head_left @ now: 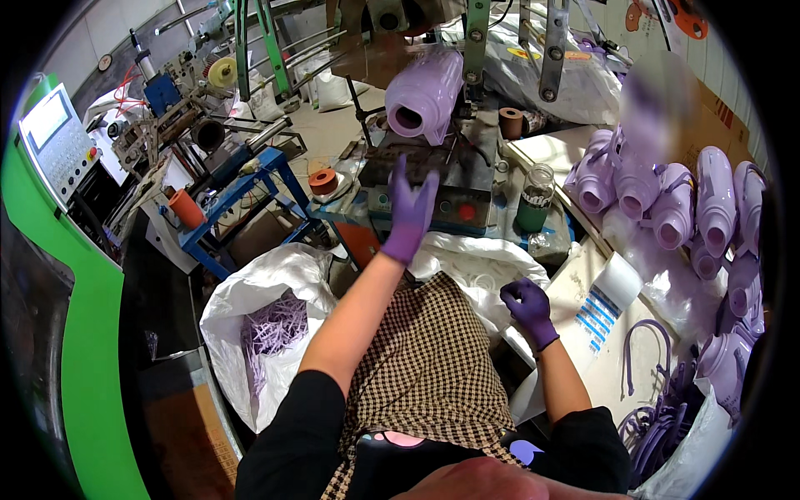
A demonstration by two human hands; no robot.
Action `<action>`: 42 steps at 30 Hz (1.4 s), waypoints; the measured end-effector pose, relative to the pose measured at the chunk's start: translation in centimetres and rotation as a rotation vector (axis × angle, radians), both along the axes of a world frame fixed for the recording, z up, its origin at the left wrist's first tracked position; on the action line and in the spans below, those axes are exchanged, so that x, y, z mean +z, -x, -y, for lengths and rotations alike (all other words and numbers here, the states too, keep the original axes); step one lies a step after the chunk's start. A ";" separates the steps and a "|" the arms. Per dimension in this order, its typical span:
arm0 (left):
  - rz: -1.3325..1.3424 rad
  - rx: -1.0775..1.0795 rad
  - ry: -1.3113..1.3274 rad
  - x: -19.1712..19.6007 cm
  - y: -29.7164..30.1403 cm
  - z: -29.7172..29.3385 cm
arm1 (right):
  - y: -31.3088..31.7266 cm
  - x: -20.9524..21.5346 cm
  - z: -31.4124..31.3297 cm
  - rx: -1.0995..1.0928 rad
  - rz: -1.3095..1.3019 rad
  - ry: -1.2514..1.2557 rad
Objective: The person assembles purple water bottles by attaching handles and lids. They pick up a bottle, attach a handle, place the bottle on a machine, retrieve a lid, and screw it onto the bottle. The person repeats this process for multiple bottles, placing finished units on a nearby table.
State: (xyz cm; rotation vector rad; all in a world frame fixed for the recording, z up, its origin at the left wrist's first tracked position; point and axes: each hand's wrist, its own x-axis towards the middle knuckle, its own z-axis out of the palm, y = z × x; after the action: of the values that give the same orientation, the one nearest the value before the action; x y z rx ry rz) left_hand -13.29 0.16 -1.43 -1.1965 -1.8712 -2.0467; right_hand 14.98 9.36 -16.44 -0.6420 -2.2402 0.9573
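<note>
My left hand [410, 215], in a purple glove, reaches forward with its fingers spread and nothing in them. Just beyond its fingertips, a glossy lilac plastic jug body [427, 93] lies on its side on the machine, its dark round opening facing me. The machine's dark base [417, 167] is below it, with a red button on the front. My right hand [528, 312], gloved too, is held low by a white bag [479, 267], its fingers curled in; whatever they may hold is hidden. A roll of blue-printed labels [612, 296] lies to its right.
Several lilac jug bodies [671, 204] stand along the right side, above purple handles [658, 442]. A white sack of lilac scraps [275, 329] stands at left. Near the machine are a glass jar of green liquid [535, 200] and an orange tape roll [323, 181]. A green control cabinet [92, 358] rises far left.
</note>
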 end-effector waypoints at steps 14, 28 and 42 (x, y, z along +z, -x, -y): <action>0.298 0.050 -0.524 2.9 -3.3 5.6 | -0.5 -0.8 -1.5 -0.003 -0.037 0.125; 0.299 -0.471 -0.288 10.5 2.3 25.9 | -26.1 4.4 -4.3 -0.924 0.503 -0.736; 0.480 -0.616 0.375 2.3 1.8 17.1 | -28.1 6.1 -4.5 -0.973 -0.210 -0.300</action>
State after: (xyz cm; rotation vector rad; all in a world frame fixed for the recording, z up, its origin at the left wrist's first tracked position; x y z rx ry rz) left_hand -15.08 -16.96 0.83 -1.6559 -2.4182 -2.5482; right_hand 43.13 13.88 -10.34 -1.2382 -1.5198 0.1758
